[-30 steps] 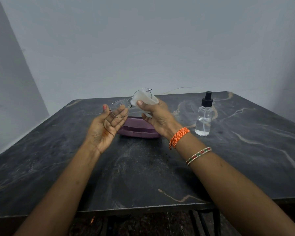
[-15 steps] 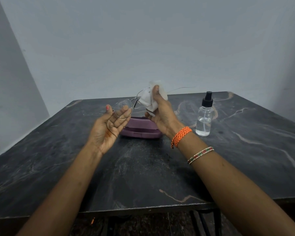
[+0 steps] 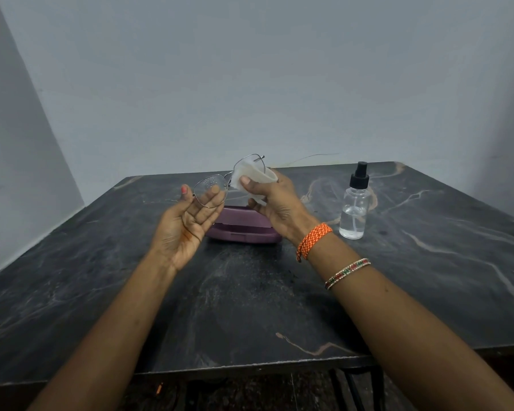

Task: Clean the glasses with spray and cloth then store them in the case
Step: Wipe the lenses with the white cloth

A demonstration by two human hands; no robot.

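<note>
Tipped back down since a moment ago, right hand [image 3: 275,203] pinching white cloth [image 3: 254,176] over one lens of glasses [image 3: 220,188] mid-frame, left hand [image 3: 187,223] gripping the other lens, purple case [image 3: 244,229] behind, spray bottle [image 3: 354,206] far right.

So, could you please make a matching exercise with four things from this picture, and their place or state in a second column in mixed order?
Things:
1. glasses
2. cloth
3. case
4. spray bottle

Places or states:
A. stands upright on the table, to the right of the case
B. pinched in the right hand against one lens
C. lies closed on the table, behind the hands
D. held up by the left hand at one lens

Pairs: 1-D, 2-B, 3-C, 4-A
</note>
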